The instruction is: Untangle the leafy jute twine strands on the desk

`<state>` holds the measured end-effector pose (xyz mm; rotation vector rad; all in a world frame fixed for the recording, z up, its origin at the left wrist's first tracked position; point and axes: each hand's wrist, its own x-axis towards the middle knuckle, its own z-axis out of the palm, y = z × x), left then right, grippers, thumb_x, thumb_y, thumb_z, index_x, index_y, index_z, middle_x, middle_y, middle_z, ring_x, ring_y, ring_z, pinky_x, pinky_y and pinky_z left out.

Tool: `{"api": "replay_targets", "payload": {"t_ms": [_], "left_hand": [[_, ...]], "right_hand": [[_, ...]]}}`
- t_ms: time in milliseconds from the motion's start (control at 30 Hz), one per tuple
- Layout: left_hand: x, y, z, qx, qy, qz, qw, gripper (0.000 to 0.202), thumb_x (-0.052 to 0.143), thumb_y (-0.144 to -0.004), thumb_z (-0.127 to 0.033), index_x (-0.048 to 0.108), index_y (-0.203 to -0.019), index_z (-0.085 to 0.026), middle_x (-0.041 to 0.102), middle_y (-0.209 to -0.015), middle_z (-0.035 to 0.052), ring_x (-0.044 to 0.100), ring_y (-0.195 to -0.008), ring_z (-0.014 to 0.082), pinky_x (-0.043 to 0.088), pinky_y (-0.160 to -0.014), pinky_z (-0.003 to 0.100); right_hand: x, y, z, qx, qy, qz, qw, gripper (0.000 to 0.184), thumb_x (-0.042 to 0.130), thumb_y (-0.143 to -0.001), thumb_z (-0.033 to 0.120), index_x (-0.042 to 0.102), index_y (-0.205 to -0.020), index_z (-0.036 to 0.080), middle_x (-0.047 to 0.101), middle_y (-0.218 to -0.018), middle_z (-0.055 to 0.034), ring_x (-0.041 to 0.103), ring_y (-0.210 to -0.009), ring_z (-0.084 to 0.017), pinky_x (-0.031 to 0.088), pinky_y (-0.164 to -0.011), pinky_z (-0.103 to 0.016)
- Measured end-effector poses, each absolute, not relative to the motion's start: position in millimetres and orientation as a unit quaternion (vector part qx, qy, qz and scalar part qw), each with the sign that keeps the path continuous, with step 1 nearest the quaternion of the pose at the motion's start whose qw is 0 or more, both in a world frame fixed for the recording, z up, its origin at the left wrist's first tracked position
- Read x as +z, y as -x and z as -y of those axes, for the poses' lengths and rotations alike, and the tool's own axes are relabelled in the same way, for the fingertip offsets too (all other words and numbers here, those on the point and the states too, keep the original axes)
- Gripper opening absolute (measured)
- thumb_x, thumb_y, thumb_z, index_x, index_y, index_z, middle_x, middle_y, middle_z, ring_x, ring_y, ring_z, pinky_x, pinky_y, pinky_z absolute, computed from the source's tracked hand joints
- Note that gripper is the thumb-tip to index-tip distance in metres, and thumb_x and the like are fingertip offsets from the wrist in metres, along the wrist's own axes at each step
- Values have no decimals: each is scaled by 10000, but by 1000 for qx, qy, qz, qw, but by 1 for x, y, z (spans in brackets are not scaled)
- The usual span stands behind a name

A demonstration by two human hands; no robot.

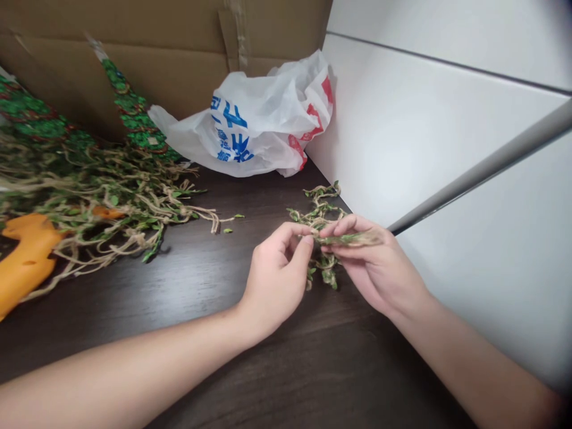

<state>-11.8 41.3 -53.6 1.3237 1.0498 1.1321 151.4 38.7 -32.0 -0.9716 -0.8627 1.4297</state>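
Between my hands is a leafy twine garland [319, 208], brown cord with small green leaves, its loose part hanging or lying on the dark table [205, 333]. My left hand [279, 274] pinches the cord between thumb and forefinger. Close beside it, my right hand [373, 259] is closed on a folded length of the same garland, which lies across its fingers. The fingertips of both hands nearly meet. Whether a knot sits between them cannot be made out.
A heap of similar leafy twine [129, 196] covers the table's left side, with an orange plastic tool [29, 250] in front. Green cone-shaped tinsel trees [134, 113] stand behind. A white plastic bag [192, 140] lies against a cardboard box [179, 71]. A white panel [379, 131] borders the right.
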Motion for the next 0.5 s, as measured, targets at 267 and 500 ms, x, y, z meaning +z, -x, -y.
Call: {"api": "replay_targets", "payload": {"t_ms": [267,500], "left_hand": [[-53,13,-42,498,-571,-392,521,88,623,-1033,-242,712,-1032,-240,704,-928,-25,622,-861,118,482,-786,246],[-51,12,-41,494,-557,-421,518,82,664,-1015,-293,653,-1051,-220,615,-769,-49,542,-702,112,450,-667,247]], "right_hand": [[-31,-152,-40,628,424,340,557,70,812,-842,171,781,-900,194,747,-888,-16,683,-782,-105,551,-711,-191],[-35,-150,-38,575,410,471,530,189,881,-820,184,796,-981,233,748,-941,-7,685,-884,-131,575,-828,-249]]}}
